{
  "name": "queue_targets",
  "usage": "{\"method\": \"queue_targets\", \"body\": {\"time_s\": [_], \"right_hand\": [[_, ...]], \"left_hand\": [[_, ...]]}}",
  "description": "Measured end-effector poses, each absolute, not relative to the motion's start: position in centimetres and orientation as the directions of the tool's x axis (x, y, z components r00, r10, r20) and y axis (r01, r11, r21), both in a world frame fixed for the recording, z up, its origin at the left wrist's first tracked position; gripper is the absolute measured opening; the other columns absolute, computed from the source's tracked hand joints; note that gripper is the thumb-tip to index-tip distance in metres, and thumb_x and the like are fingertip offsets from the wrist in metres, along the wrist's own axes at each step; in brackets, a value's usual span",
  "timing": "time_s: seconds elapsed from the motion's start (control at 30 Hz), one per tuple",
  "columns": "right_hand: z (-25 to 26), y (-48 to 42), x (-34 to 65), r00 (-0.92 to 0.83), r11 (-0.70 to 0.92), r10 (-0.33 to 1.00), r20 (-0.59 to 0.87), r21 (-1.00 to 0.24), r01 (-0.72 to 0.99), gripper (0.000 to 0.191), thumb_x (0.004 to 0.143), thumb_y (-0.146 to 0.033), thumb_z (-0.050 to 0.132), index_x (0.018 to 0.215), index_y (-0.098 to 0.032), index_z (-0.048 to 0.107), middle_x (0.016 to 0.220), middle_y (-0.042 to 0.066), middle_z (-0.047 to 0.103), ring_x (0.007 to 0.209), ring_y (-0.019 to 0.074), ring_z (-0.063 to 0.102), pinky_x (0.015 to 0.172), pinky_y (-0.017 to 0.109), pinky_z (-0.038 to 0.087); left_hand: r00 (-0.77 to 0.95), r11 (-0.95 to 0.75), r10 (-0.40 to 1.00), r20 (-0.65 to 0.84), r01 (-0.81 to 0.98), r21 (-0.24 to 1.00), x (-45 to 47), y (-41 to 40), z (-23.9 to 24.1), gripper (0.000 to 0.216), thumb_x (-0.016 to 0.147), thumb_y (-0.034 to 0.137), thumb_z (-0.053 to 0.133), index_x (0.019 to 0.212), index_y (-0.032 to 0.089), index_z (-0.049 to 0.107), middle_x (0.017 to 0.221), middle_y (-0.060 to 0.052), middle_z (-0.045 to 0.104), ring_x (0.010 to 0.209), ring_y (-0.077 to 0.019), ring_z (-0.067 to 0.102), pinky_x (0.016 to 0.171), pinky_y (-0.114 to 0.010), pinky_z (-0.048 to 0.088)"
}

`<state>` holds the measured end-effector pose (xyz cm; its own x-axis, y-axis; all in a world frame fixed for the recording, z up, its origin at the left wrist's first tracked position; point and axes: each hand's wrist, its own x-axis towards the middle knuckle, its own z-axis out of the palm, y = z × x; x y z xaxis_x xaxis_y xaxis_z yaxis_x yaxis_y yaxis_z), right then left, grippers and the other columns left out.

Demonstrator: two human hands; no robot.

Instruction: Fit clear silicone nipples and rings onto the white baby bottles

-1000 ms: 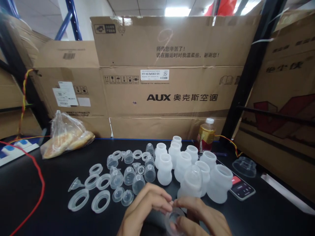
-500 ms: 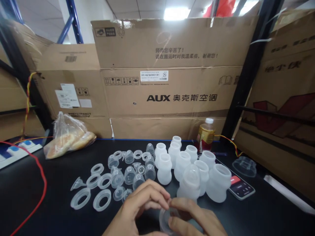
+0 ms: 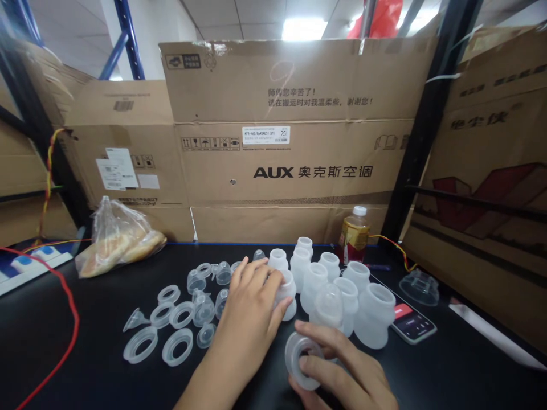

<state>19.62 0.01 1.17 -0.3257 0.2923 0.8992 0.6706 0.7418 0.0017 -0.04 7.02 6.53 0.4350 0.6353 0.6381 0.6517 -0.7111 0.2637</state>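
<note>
My right hand (image 3: 342, 370) grips a translucent bottle ring (image 3: 291, 364), with a fingertip at its opening and the ring's face turned toward me. My left hand (image 3: 252, 307) reaches forward, fingers stretched and apart, over the clear domed caps and beside a frosted bottle (image 3: 287, 293). It hides several of the caps, and I see nothing held in it. Just beyond my right hand, one frosted bottle (image 3: 329, 310) carries a clear dome on top. Other open-necked bottles (image 3: 376, 319) stand around it. Loose rings (image 3: 177, 347) and clear caps (image 3: 204, 310) lie to the left.
A phone (image 3: 412, 324) and a clear flanged part (image 3: 419, 286) lie at right. Behind the bottles stands a drink bottle (image 3: 354, 233). Bagged bread (image 3: 122, 242), a red cable (image 3: 70, 302) and a power strip (image 3: 36, 262) are at left. Cardboard (image 3: 290, 193) walls the back.
My left hand has left the ring and moved forward to the caps and bottles. My right hand keeps the ring, now turned so its opening shows.
</note>
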Motion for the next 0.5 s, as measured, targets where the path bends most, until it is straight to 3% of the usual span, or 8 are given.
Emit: {"method": "queue_targets", "body": {"time_s": [0.1,0.2,0.3,0.4,0.5], "right_hand": [[0.7,0.6,19.9,-0.237,0.794,0.203,0.95,-0.018,0.608,0.016,0.107,-0.009,0.064,0.118,-0.02,0.065,0.111,0.021,0.09,0.076,0.0186,0.09,0.067,0.019,0.07],[0.1,0.4,20.6,-0.196,0.796,0.235,0.952,-0.073,0.6,0.03,0.101,-0.005,0.072,0.127,-0.019,0.063,0.124,0.022,0.089,0.096,0.0224,0.092,0.079,0.023,0.073],[0.0,-0.2,21.0,-0.187,0.785,0.274,0.943,-0.107,0.611,0.037,0.099,-0.005,0.077,0.129,-0.02,0.062,0.129,0.022,0.088,0.105,0.0254,0.091,0.087,0.029,0.076],[0.0,-0.5,21.0,-0.163,0.782,0.275,0.948,-0.121,0.612,0.03,0.102,-0.009,0.078,0.126,-0.021,0.064,0.127,0.022,0.088,0.104,0.0268,0.092,0.084,0.03,0.076],[-0.3,-0.6,20.9,-0.153,0.807,0.299,0.942,-0.164,0.567,0.031,0.103,-0.01,0.079,0.127,-0.021,0.064,0.13,0.023,0.087,0.107,0.0292,0.091,0.086,0.034,0.077]], "left_hand": [[0.424,-0.724,0.628,0.653,0.627,0.289,-0.7,6.1,6.6,0.019,0.105,0.008,0.07,0.102,0.025,0.062,0.113,-0.005,0.081,0.138,-0.0408,0.074,0.127,-0.09,0.037],[0.43,-0.744,0.623,0.653,0.585,0.325,-2.2,4.7,6.5,0.023,0.106,0.014,0.073,0.105,0.03,0.057,0.111,0.002,0.08,0.124,-0.0331,0.08,0.127,-0.085,0.042],[0.388,-0.738,0.646,0.657,0.536,0.41,-3.6,3.1,5.7,0.024,0.105,0.022,0.078,0.114,0.035,0.061,0.112,0.007,0.081,0.113,-0.0258,0.083,0.129,-0.065,0.049],[0.225,-0.653,0.742,0.631,0.454,0.606,-3.9,1.7,4.5,0.03,0.098,0.027,0.085,0.12,0.042,0.071,0.115,0.009,0.082,0.112,-0.0216,0.08,0.11,-0.037,0.06],[0.144,-0.554,0.832,0.536,0.273,0.787,-2.9,0.5,3.5,0.032,0.093,0.038,0.094,0.12,0.044,0.078,0.115,0.009,0.085,0.11,-0.0196,0.081,0.101,-0.028,0.061]]}}
